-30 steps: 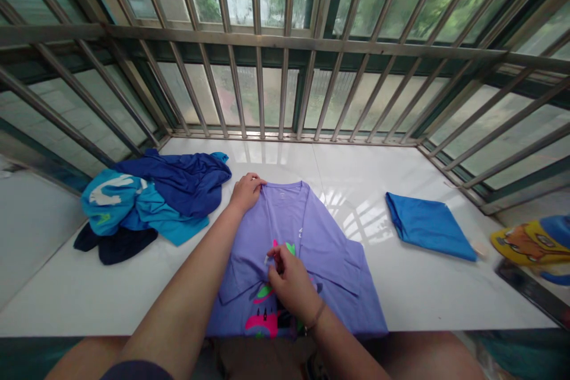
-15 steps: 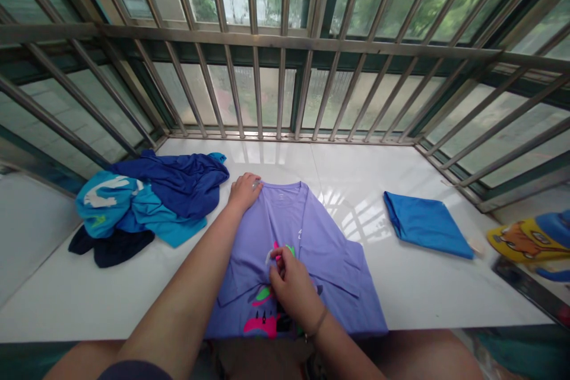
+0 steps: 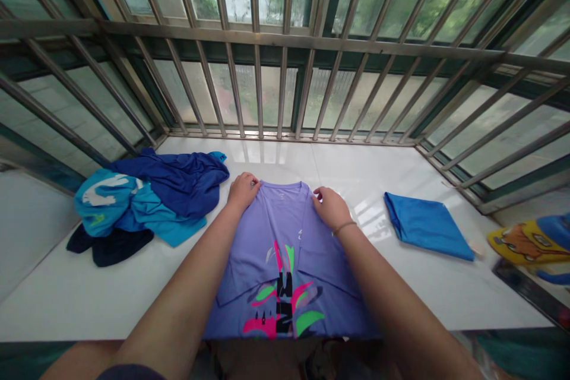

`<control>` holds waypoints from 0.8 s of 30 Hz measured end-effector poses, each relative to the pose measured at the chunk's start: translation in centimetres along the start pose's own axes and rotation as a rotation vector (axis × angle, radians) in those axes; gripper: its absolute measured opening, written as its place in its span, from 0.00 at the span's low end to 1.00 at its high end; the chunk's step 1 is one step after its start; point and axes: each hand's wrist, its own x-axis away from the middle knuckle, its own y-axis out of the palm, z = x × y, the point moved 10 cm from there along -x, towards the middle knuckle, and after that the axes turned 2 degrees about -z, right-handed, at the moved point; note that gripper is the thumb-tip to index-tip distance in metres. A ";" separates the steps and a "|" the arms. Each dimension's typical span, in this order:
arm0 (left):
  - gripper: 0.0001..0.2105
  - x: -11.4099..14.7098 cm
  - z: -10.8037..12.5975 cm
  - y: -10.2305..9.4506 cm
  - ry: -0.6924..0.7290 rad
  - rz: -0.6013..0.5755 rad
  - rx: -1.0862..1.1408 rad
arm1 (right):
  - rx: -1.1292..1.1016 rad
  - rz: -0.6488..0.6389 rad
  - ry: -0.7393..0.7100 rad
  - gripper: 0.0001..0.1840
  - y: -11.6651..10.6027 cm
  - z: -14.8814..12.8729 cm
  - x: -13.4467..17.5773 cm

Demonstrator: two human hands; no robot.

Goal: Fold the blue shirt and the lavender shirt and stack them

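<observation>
A purple T-shirt (image 3: 285,219) lies front up, its collar toward the window. Both of its sides are folded in over the middle, and a pink, green and black print shows on its lower part. My left hand (image 3: 244,191) grips the shirt's left shoulder beside the collar, fingers closed on the fabric. At the opposite shoulder, my right hand (image 3: 332,206) has its thumb and fingers bent together on the edge of the cloth. The shirt's bottom reaches the near edge of the white surface; my right forearm covers part of its right side.
On the left lies a rumpled pile of blue and dark clothes (image 3: 173,181). A folded blue cloth (image 3: 430,225) rests on the right of the white countertop (image 3: 374,166). Farther right are a yellow and blue item (image 3: 529,238) and a dark phone-like object (image 3: 529,290). Metal bars (image 3: 285,40) enclose the back.
My right hand has moved from the print at the shirt's middle up to its right shoulder, uncovering the print. My left hand stays at the left shoulder.
</observation>
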 end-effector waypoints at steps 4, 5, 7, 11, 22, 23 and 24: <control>0.06 -0.5 -0.6 0.2 -0.010 -0.007 0.051 | -0.025 -0.154 -0.006 0.16 1.5 0.3 -4.6; 0.06 -0.6 -0.8 0.3 -0.011 -0.013 0.064 | -0.032 -0.195 0.005 0.18 2.1 0.4 -5.2; 0.06 -0.9 -1.0 0.4 -0.012 -0.027 0.087 | -0.048 -0.269 0.036 0.19 2.9 1.0 -6.2; 0.07 -1.2 -1.1 0.5 -0.020 -0.033 0.104 | -0.064 -0.347 0.080 0.18 3.4 1.8 -6.8; 0.09 -0.8 0.6 -0.5 -0.056 -0.007 0.020 | 0.050 -0.065 -0.162 0.13 1.3 -2.0 8.9; 0.10 -0.8 1.8 -0.4 -0.036 -0.001 0.007 | 0.039 -0.048 -0.237 0.14 1.9 -2.5 11.4; 0.11 -0.8 3.5 -0.1 0.003 -0.005 -0.001 | 0.049 -0.043 -0.286 0.15 2.7 -2.6 13.7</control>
